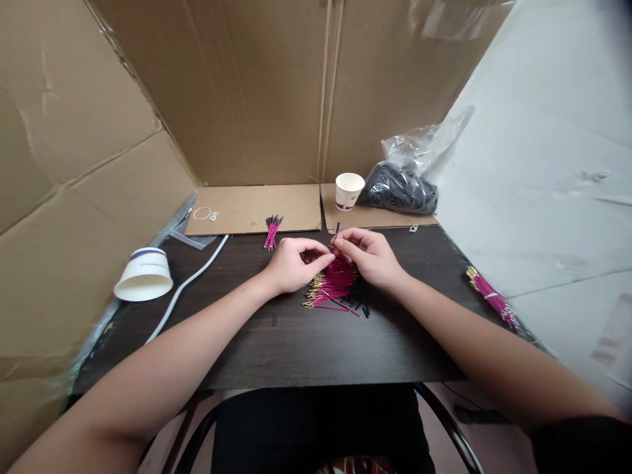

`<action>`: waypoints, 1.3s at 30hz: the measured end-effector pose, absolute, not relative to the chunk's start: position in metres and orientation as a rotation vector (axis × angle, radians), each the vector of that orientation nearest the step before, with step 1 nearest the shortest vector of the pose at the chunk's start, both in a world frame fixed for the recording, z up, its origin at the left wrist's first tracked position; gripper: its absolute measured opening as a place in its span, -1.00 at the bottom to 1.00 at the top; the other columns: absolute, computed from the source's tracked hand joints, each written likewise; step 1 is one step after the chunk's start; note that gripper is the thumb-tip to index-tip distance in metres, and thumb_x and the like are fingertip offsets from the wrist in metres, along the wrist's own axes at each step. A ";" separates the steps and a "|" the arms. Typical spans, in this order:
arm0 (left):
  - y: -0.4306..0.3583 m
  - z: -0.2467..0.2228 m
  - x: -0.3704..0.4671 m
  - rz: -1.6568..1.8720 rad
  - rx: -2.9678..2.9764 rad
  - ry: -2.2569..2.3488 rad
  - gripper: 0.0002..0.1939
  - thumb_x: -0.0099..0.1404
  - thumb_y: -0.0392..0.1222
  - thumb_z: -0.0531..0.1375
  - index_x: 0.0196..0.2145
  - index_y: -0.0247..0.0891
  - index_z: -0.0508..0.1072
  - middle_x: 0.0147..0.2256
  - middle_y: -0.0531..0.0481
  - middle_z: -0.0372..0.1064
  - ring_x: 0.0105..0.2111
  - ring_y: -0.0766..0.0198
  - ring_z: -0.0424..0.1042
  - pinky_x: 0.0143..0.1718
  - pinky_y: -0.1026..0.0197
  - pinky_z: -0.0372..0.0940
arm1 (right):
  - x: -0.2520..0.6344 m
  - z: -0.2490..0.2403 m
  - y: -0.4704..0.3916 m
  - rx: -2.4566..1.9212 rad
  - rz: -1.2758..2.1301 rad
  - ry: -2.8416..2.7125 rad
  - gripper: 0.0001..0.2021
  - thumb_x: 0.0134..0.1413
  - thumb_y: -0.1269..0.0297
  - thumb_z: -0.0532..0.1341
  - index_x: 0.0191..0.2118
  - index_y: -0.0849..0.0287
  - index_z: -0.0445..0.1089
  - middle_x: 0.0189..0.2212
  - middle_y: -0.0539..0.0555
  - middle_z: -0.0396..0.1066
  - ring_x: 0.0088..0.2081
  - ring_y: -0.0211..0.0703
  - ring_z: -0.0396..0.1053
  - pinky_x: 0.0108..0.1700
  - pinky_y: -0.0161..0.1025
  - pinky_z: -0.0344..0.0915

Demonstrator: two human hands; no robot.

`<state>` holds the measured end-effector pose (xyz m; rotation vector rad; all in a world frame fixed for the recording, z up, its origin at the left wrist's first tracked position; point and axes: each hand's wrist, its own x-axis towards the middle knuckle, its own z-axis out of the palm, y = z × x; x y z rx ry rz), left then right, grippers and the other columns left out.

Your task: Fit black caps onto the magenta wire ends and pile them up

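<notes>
The worktop (296, 359) carries two paper cups (143, 270), at nine and near twelve o'clock; three groups of pink wires (340, 280): one heap (330, 288) in the centre, one bunch (273, 232) at eleven, one bundle (492, 299) at three; one plastic bag (401, 187) at one; two cardboard sheets (241, 203) around twelve.

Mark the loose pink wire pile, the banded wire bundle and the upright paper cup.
Loose pink wire pile (336, 284): head view, on wires near its middle.
Banded wire bundle (500, 305): head view, on pink wires beside the band.
Upright paper cup (347, 197): head view, on its outer wall.
</notes>
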<state>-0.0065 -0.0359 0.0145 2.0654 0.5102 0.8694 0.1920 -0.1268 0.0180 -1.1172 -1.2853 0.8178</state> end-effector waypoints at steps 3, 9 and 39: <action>-0.037 0.015 -0.007 0.860 2.062 0.512 -0.72 0.38 0.03 0.41 -0.19 -0.25 0.77 -0.27 -0.12 0.68 -0.37 0.16 0.55 -0.29 0.11 0.42 | 0.192 0.019 -0.127 -1.126 0.813 -1.292 -0.52 0.22 -0.19 0.48 -0.19 0.21 0.58 -0.39 0.08 0.56 -0.44 -0.27 0.30 -0.35 -0.24 0.30; -0.038 0.016 -0.005 0.883 2.058 0.568 -0.71 0.37 0.04 0.38 -0.28 -0.27 0.71 -0.39 -0.10 0.62 -0.47 0.22 0.44 -0.41 0.15 0.31 | 0.194 0.013 -0.125 -1.141 0.729 -1.324 -0.61 0.27 -0.09 0.44 -0.19 0.21 0.61 -0.36 0.11 0.59 -0.39 -0.21 0.40 -0.31 -0.21 0.36; 0.009 0.039 -0.028 0.509 2.637 1.709 -0.75 0.36 -0.12 0.25 -0.19 -0.37 0.63 -0.28 -0.44 0.56 -0.18 -0.36 0.61 -0.15 -0.19 0.43 | 0.200 0.009 -0.131 -1.226 0.052 -1.879 -0.93 0.40 0.34 0.26 -0.15 0.15 0.51 -0.31 0.07 0.54 -0.31 -0.13 0.42 -0.19 -0.14 0.34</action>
